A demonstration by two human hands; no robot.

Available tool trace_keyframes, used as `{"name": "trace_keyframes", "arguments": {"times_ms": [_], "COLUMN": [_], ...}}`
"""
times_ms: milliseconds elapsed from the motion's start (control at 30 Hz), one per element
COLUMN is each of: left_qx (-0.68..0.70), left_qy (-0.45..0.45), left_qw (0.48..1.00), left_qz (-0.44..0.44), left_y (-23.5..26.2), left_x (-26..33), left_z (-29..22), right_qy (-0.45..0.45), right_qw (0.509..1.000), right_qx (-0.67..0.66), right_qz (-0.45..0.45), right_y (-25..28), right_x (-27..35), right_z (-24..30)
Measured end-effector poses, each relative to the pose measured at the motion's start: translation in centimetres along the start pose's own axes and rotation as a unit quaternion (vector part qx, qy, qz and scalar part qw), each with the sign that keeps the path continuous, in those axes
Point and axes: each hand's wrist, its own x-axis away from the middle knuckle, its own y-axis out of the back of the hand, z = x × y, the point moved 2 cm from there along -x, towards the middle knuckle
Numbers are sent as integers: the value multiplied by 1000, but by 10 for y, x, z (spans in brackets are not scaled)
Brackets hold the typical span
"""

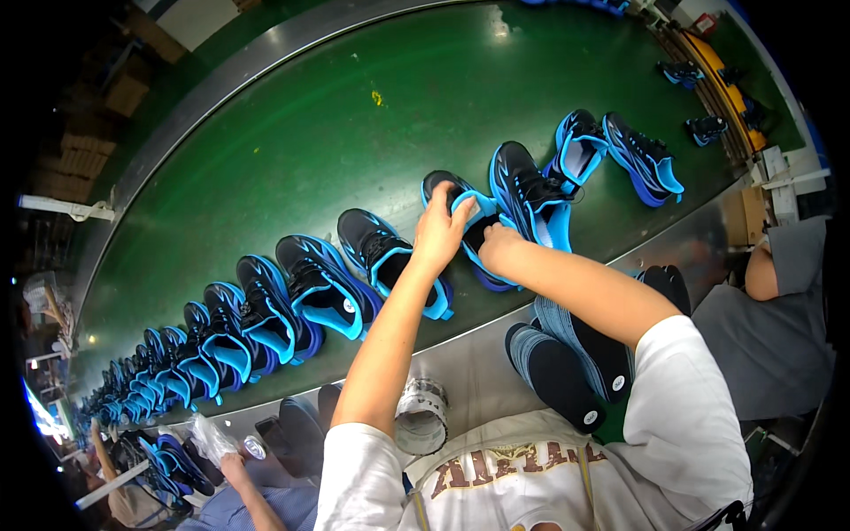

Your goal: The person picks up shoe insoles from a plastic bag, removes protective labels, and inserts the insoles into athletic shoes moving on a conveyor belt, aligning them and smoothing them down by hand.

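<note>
A black and blue sneaker [492, 281] stands on the green conveyor belt in front of me, its opening toward me. My left hand [439, 228] is closed on its tongue, which is pulled up, with fingers over the front of the shoe. My right hand [505, 249] reaches in at the opening with its fingers curled together; the fingertips and whatever they hold are hidden inside. Just right of it stands another sneaker [529, 190] with laces, and left of my left hand is one more [376, 243].
A long row of matching sneakers [266, 305] runs to the left along the belt [381, 133]. Black and grey insoles [553, 376] lie by the near metal edge, beside my right arm. A smeared can [422, 416] stands close to my body. Other people sit at both sides.
</note>
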Motion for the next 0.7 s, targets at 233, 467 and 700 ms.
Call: {"name": "trace_keyframes", "arguments": {"times_ms": [233,467,700], "left_qx": [-248,-350,-304], "left_qy": [-259,-375,-414], "left_qw": [919,846,845], "left_qz": [-165,-147,-148], "left_y": [-6,-2,-8], "left_x": [8,11,10], "left_z": [-2,-4,0], "right_qy": [114,169,106], "right_qw": [989,985,989], "right_qx": [89,38,-103], "right_qz": [-4,1,33], "right_y": [12,8,6], "right_x": [-9,16,49], "right_z": [-1,-11,1]}}
